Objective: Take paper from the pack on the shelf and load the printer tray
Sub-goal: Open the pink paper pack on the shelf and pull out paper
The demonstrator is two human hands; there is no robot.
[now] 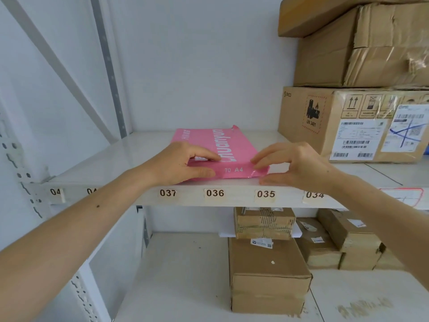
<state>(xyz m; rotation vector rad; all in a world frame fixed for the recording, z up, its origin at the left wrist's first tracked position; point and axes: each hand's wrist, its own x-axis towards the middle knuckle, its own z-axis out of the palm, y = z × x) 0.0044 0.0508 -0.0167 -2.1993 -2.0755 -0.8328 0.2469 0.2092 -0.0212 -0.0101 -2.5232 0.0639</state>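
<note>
White shelf (144, 149), pink pack (222, 145) between fingers (204, 156)

I am wearing nothing on my left hand (176, 162) or my right hand (299, 166); back from the fingers, both forearms are showing bare, without sleeves.

Bright even light, soft shadows, wide-angle edge bending, slight blur
</note>
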